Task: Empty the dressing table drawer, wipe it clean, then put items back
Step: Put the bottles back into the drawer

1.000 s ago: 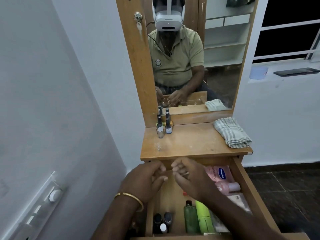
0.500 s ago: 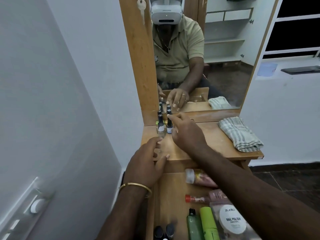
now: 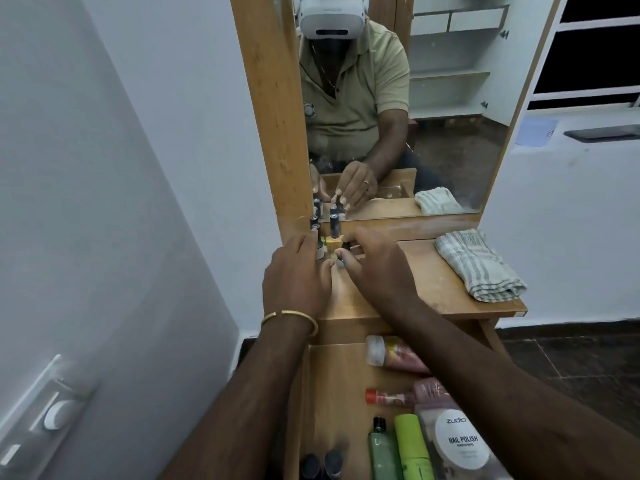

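Note:
The dressing table top [image 3: 420, 289] carries a cluster of small nail polish bottles [image 3: 334, 225] at its back left, by the mirror. My right hand [image 3: 375, 268] pinches one small dark-capped nail polish bottle [image 3: 342, 259] just in front of that cluster. My left hand [image 3: 298, 275] reaches in beside it, its fingers and thumb around a white-labelled nail polish bottle [image 3: 320, 252]. Below my arms the drawer [image 3: 332, 372] stands open. It holds a pink tube [image 3: 394, 353], a red-capped bottle [image 3: 384, 396], a green bottle [image 3: 382, 452], a lime tube [image 3: 414, 448] and a nail polish remover pack [image 3: 459, 441].
A folded checked cloth [image 3: 479, 265] lies on the right side of the table top. Two dark bottle caps [image 3: 322, 462] show at the drawer's near left. A white wall with a switch plate [image 3: 52, 414] runs close on the left. The mirror [image 3: 398, 116] stands behind the table.
Both hands rose from the open drawer to the table top. They now sit at the bottle cluster by the mirror, each with a small bottle.

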Available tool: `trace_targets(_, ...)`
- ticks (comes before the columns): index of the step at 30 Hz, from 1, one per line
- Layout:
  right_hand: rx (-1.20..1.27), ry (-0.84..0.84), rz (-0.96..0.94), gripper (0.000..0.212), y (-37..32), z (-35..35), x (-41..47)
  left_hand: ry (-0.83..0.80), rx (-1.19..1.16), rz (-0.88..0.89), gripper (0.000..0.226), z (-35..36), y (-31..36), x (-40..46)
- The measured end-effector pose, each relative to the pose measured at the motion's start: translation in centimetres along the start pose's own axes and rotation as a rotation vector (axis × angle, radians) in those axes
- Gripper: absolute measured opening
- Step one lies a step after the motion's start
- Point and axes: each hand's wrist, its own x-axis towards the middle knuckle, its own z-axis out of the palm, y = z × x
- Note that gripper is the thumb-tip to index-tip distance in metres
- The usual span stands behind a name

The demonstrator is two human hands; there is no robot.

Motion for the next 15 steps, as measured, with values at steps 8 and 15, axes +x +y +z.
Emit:
trace_targets(8, 0.338, 0.042, 0.23, 0.031, -0.5, -3.1, -5.0, 0.015, -0.031, -0.153, 0.031, 0.8, -0.1, 1.1)
trace_targets(15, 0.501, 0.041, 0.232, 0.031, -1.1, -4.1, -8.1, -0.017, -0.138, -0.182, 0.034, 0.3, 0.0, 0.8)
